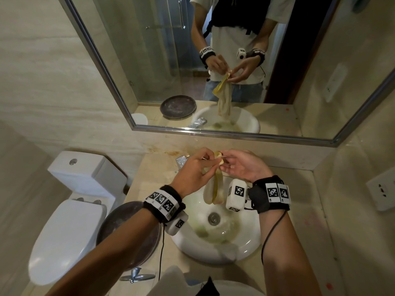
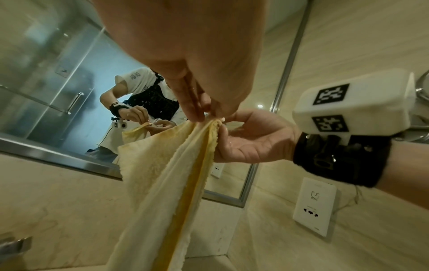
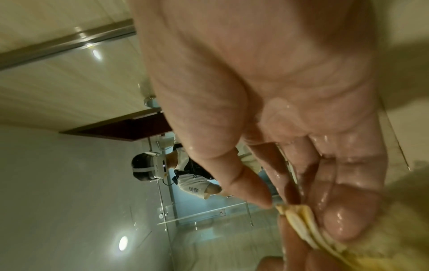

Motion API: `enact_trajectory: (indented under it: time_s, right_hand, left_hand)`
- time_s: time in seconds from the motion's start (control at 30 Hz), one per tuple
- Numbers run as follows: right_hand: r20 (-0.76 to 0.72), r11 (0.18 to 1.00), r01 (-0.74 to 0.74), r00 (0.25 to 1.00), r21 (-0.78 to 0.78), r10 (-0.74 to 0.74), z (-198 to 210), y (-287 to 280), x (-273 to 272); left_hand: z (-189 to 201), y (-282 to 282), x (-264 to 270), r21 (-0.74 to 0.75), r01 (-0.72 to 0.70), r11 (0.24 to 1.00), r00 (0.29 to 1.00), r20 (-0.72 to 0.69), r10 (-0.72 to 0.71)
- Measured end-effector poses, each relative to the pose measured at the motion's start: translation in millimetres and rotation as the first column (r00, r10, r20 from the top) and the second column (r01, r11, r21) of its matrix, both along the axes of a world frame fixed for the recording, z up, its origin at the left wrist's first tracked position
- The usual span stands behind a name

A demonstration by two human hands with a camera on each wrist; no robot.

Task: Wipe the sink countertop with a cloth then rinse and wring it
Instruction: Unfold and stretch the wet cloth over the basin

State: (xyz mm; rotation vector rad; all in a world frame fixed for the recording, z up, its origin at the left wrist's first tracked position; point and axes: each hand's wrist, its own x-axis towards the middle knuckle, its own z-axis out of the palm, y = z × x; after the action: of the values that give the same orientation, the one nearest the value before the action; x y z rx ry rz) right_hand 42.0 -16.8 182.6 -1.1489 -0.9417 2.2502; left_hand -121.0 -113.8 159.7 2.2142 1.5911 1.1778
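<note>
A wet yellow cloth [image 1: 216, 189] hangs folded lengthwise above the white round sink [image 1: 245, 251]. My left hand [image 1: 193, 170] pinches its top edge from the left, and my right hand [image 1: 241, 165] pinches the same edge from the right, fingers wet. In the left wrist view the cloth [image 2: 169, 183] drops from my left fingertips [image 2: 195, 113], with the right hand [image 2: 253, 139] just behind it. The right wrist view has the cloth's folded edge [image 3: 301, 225] held between thumb and fingers. The beige countertop [image 1: 299, 221] surrounds the sink.
A dark round pan [image 1: 128, 227] sits on the counter left of the sink, partly under my left forearm. A foil-wrapped item [image 1: 181, 162] lies behind the sink near the wall. A toilet [image 1: 70, 210] stands to the left. A mirror [image 1: 213, 60] is ahead; a wall socket [image 1: 382, 189] is right.
</note>
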Motion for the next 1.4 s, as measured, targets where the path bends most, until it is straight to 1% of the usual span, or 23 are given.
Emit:
enact_trajectory:
  time_s: [0.07, 0.2, 0.37, 0.5, 0.6, 0.67, 0.77, 0.87, 1.03, 1.17, 1.23, 1.3, 1.33, 1.4]
  right_hand:
    - [-0.044, 0.999, -0.020, 0.999, 0.041, 0.022, 1.3, -0.3, 1.5]
    - [-0.075, 0.990, -0.059, 0.995, 0.128, 0.069, 2.1, -2.5, 2.6]
    - [-0.078, 0.988, -0.021, 0.996, 0.155, 0.034, 0.6, -2.1, 3.9]
    - [-0.063, 0.983, -0.009, 0.998, 0.185, 0.021, 3.1, -0.7, 5.1]
    - [-0.101, 0.985, -0.006, 0.995, 0.174, 0.024, 4.2, 0.4, 7.2]
    - [-0.102, 0.983, -0.003, 0.995, 0.183, 0.022, 4.4, 1.8, 8.6]
    - [-0.075, 0.978, -0.030, 0.996, 0.204, 0.046, 4.0, 2.3, 12.0]
    - [-0.060, 0.975, -0.056, 0.996, 0.213, 0.071, 4.6, 3.1, 19.8]
    - [-0.070, 0.971, -0.049, 0.995, 0.232, 0.067, 7.2, 9.2, 40.4]
    - [-0.032, 0.968, -0.040, 0.998, 0.247, 0.049, 5.2, 12.8, 47.1]
    - [0.007, 0.964, -0.018, 1.000, 0.267, 0.017, 4.7, 13.2, 47.1]
    - [0.084, 0.950, 0.019, 0.995, 0.313, -0.048, 3.1, 13.9, 47.3]
    - [0.128, 0.938, 0.041, 0.988, 0.343, -0.090, 2.3, 14.3, 47.9]
    - [0.218, 0.904, 0.059, 0.962, 0.423, -0.165, 0.6, 15.9, 49.1]
  left_hand:
    - [-0.6, 1.3, -1.7, -0.001, -0.018, 1.000, 1.000, 0.012, 0.018]
    - [-2.2, 2.6, -4.0, -0.032, -0.036, 0.999, 0.999, 0.037, 0.037]
    - [1.8, 4.3, -5.7, -0.088, -0.025, 0.996, 0.994, 0.101, 0.034]
    - [12.5, 10.0, -9.5, -0.127, -0.062, 0.990, 0.989, 0.127, 0.078]
    - [13.1, 17.8, -16.6, -0.232, -0.056, 0.971, 0.996, 0.058, 0.071]
    - [9.8, 25.3, -21.6, -0.297, -0.016, 0.955, 1.000, -0.003, 0.016]
    - [3.4, 37.7, -29.3, -0.320, 0.010, 0.947, 0.994, -0.098, -0.043]
    - [0.2, 43.3, -41.3, -0.356, -0.035, 0.934, 0.981, -0.192, -0.037]
    - [-2.1, 37.2, -57.0, -0.411, 0.021, 0.911, 0.987, -0.136, -0.084]
    - [-0.7, 26.0, -54.3, -0.422, 0.064, 0.904, 0.989, -0.094, -0.114]
    - [5.3, 19.7, -49.5, -0.400, 0.043, 0.916, 0.991, -0.097, -0.089]
    - [12.1, 14.6, -45.5, -0.377, 0.015, 0.926, 0.990, -0.123, -0.066]
    - [14.4, 12.2, -44.2, -0.366, 0.001, 0.931, 0.986, -0.157, -0.062]
    - [17.4, 8.2, -44.0, -0.327, -0.025, 0.945, 0.961, -0.269, -0.067]
